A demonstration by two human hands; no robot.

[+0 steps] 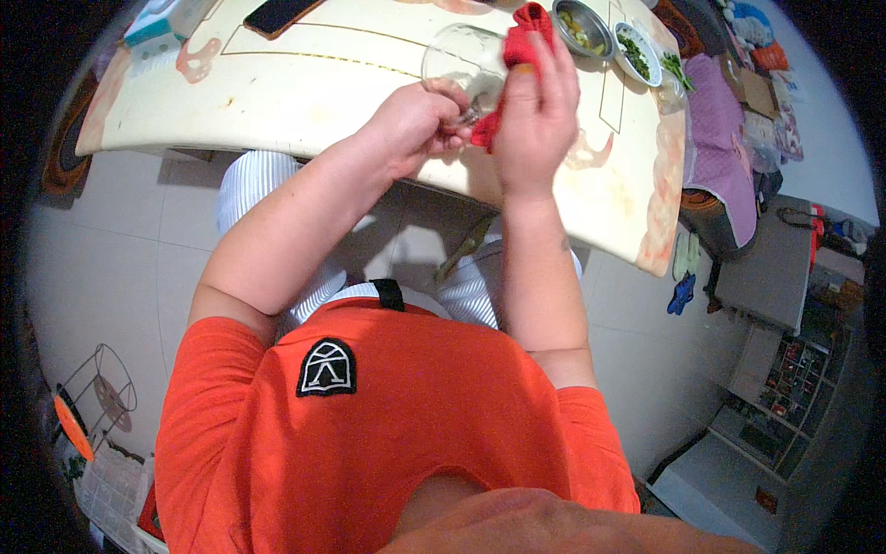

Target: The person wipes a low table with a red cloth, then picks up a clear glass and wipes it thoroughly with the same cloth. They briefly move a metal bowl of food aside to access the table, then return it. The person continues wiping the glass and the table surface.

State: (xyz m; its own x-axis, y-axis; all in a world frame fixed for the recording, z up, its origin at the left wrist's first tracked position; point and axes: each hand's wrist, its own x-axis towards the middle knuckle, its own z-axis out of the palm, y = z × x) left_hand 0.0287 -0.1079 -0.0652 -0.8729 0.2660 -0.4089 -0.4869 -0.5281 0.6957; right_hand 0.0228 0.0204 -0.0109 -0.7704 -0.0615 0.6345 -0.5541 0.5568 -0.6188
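My left hand (422, 124) grips a clear glass vessel (453, 59) near its lower edge, holding it tilted above the table. My right hand (536, 124) is closed around a red cloth (529, 31) and presses it to the right side of the glass. Blur softens the right fingers, and the cloth and hand hide that side of the vessel. Both hands are over the near part of the cream-coloured table (311, 90). Beyond my right hand stand a metal bowl (581, 28) with cut food pieces and a white bowl (637, 54) of chopped greens.
A dark phone (280, 15) lies at the far side of the table, with a tissue box (159, 28) at the far left. Green stalks (675, 69) rest by the right edge. A purple cloth (716, 131) drapes over a chair on the right.
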